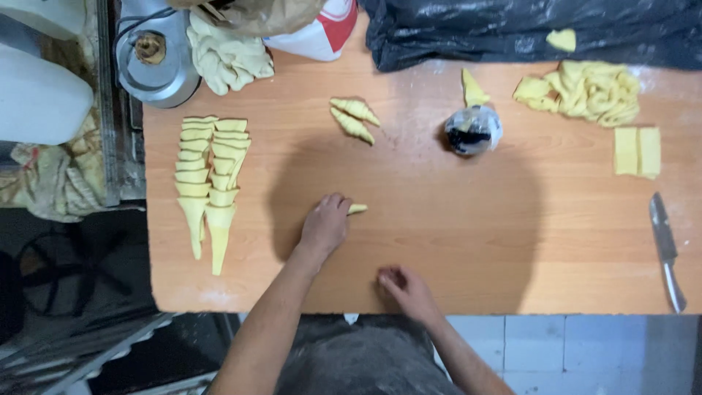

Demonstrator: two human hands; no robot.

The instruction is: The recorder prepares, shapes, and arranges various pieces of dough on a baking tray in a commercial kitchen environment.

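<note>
I see my left hand (324, 225) lying palm-down on the wooden desk (439, 241), its fingers curled over a small piece of rolled dough (357, 209) whose pointed yellow tip pokes out to the right of the knuckles. The hand covers most of the roll, so I cannot tell how tightly it grips. My right hand (406, 289) rests near the front edge of the desk, well apart from the roll, fingers loosely bent and holding nothing.

To the left of my left hand a stack of cut dough triangles (208, 179) lies in two overlapping columns, points toward me. Farther up the desk, beyond the left hand, two finished dough rolls (354, 119) lie side by side, touching. To their right sits a small plastic bag of dark filling (473, 130) with a single dough triangle (473, 89) just behind it. A pile of dough scraps (585, 91) and two flat dough rectangles (637, 151) lie toward the far right corner, and a knife (666, 250) lies along the right edge.
</note>
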